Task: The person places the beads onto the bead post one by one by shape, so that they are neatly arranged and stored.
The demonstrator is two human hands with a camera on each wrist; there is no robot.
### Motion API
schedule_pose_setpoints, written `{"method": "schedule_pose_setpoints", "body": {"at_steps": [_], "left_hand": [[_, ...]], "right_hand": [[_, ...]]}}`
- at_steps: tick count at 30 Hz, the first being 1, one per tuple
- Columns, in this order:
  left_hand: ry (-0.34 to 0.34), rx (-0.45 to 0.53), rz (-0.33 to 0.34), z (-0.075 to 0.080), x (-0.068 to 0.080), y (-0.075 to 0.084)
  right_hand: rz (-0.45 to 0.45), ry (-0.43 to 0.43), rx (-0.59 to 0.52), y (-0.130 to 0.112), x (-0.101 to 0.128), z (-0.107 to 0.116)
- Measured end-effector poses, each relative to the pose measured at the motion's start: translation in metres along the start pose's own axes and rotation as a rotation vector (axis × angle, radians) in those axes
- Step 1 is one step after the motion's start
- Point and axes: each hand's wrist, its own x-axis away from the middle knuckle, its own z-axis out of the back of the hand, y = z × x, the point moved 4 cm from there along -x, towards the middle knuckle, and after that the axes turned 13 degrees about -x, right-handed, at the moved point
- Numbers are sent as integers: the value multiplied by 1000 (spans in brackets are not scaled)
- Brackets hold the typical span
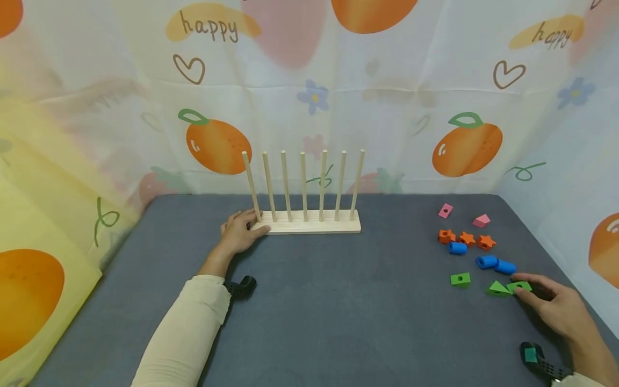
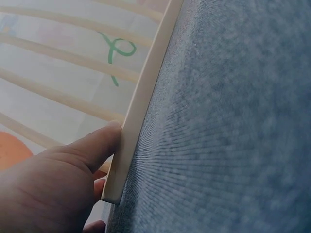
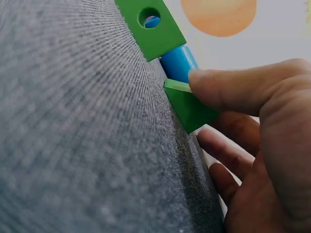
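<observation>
My left hand [image 1: 239, 231] grips the left end of a pale wooden peg stand [image 1: 314, 228], which has several upright pegs in a row. In the left wrist view the thumb lies on the front of the base [image 2: 138, 116], with fingers behind its end, partly hidden. At the right of the table my right hand [image 1: 556, 303] pinches a green triangular block [image 1: 519, 286] between thumb and fingers. Right beside it lies another green triangular block [image 1: 497, 289], and a third green block [image 1: 460, 279] sits farther left. In the right wrist view the held block [image 3: 187, 107] is low over the cloth.
Behind the green blocks lie blue cylinders [image 1: 486, 262], with another blue cylinder [image 1: 457, 248] near orange star-shaped blocks [image 1: 467, 239]. Two pink blocks [image 1: 445, 210] are farthest back. A grey cloth [image 1: 348, 312] covers the table, and a printed curtain [image 1: 387, 107] hangs behind it.
</observation>
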Motion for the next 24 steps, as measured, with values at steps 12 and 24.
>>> {"method": "schedule_pose_setpoints", "body": {"at_steps": [12, 24], "left_hand": [[15, -1, 3, -3, 2, -1], [1, 4, 2, 2, 2, 2]], "right_hand": [[10, 72, -17, -9, -4, 7], [62, 189, -130, -74, -1, 23]]}}
